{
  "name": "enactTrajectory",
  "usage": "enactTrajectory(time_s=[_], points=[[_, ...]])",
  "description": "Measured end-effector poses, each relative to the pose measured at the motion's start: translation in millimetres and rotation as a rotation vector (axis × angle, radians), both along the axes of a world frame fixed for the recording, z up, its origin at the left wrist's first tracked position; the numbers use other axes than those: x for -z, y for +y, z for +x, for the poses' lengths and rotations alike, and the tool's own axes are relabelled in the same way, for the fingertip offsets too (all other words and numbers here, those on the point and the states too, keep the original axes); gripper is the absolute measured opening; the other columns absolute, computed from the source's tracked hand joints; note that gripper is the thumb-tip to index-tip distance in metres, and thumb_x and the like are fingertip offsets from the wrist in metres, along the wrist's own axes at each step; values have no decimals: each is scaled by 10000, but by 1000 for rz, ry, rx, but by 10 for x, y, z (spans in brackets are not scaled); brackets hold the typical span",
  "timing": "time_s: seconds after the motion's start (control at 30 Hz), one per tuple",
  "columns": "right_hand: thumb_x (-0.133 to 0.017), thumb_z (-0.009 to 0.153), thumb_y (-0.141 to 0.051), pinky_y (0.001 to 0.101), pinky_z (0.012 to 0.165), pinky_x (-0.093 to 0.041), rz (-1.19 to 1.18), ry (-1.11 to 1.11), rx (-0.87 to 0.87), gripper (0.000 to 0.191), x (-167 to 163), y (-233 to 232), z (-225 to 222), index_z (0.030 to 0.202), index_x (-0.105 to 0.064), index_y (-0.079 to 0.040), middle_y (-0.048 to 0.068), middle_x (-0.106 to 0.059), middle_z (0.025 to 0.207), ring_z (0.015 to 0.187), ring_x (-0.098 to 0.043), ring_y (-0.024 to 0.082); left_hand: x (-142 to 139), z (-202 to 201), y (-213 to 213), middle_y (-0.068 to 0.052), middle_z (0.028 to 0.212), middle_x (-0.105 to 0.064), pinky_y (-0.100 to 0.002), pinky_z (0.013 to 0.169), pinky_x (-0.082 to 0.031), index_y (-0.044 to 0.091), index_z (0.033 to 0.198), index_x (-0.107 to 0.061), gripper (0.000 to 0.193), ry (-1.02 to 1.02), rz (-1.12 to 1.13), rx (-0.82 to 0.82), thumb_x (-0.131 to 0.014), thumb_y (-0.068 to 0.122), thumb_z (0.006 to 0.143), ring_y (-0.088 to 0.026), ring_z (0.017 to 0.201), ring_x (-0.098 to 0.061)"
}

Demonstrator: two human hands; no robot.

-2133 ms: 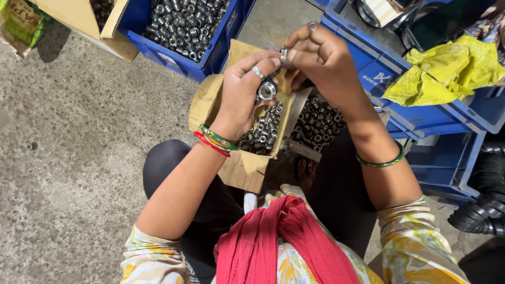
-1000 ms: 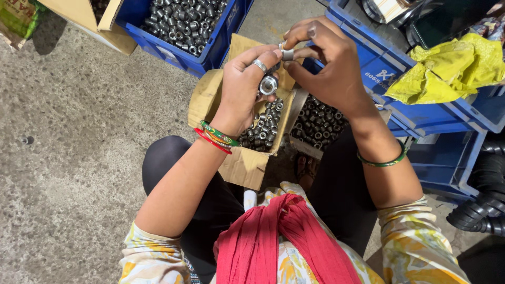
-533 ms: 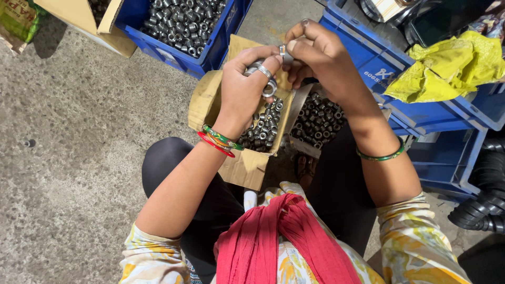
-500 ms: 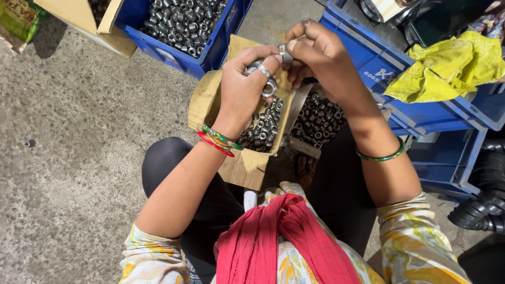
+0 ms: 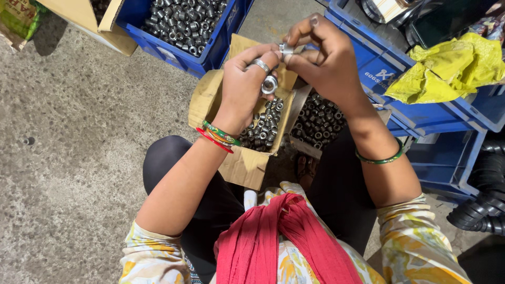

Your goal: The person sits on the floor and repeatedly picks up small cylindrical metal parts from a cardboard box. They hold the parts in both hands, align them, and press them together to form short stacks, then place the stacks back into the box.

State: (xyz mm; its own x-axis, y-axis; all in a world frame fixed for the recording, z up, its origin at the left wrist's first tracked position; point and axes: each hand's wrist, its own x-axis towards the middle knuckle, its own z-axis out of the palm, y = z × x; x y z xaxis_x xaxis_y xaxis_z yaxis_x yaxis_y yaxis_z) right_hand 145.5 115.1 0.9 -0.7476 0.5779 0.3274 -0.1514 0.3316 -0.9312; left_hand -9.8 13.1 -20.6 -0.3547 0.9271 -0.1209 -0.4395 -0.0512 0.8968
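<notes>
Basically, top centre: left hand (image 5: 243, 87) grips a round metal fitting (image 5: 270, 84), right hand (image 5: 326, 58) pinches a small metal piece (image 5: 286, 49) just above; best align squarely over the cardboard box (image 5: 247, 163).

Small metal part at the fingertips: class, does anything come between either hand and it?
Nothing visible does. The left hand and right hand both pinch the small metal part directly, above the open cardboard box of similar metal pieces.
</notes>
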Motion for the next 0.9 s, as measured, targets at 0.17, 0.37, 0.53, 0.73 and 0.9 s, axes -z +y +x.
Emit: enactTrajectory(time_s=[0.17,0.37,0.53,0.73,0.9], points=[[-630,1025,-76,249,695,-583,-302,-98,8,137,-3,44,-18,1134,-554,-45,30,-625,972,844,-657,87,-10,30,-20,15,847,-666,-198,436,-476,-28,1027,-759,183,160,25,-18,-704,121,937,-38,589,-591],[-548,1031,-146,272,611,-582,-581,-81,-22,128,-76,38,-38,1128,-553,-64,49,-658,910,741,-677,130,-43,41,-17,-49,827,-673,-200,437,-468,-17,1069,-766,214,80,-13,41,-687,146,956,-56,590,-585],[-523,949,-137,277,675,-572,-633,54,-11,201,-130,27,0,1133,-558,-66,46,-658,994,835,-670,122,-20,-50,27,-69,860,-675,-231,461,-498,4,1212,-673,367,-308,-84,76,-576,255,963,-104,643,-636],[-774,944,-178,291,764,-513,204,-200,-16,350,-147,-114,-16,1239,-631,-56,4,-602,1003,866,-583,106,108,-101,93,-45,900,-666,-245,536,-524,23,1273,-615,418,-434,-133,-32,-578,280,945,-99,708,-624],[-862,859,-126,319,740,-471,479,-260,8,432,-175,-210,-57,1261,-710,-77,37,-563,956,849,-546,146,126,-116,94,-85,940,-705,-262,540,-538,33,1244,-621,405,-459,-110,-49,-566,295,940,-142,746,-672]])
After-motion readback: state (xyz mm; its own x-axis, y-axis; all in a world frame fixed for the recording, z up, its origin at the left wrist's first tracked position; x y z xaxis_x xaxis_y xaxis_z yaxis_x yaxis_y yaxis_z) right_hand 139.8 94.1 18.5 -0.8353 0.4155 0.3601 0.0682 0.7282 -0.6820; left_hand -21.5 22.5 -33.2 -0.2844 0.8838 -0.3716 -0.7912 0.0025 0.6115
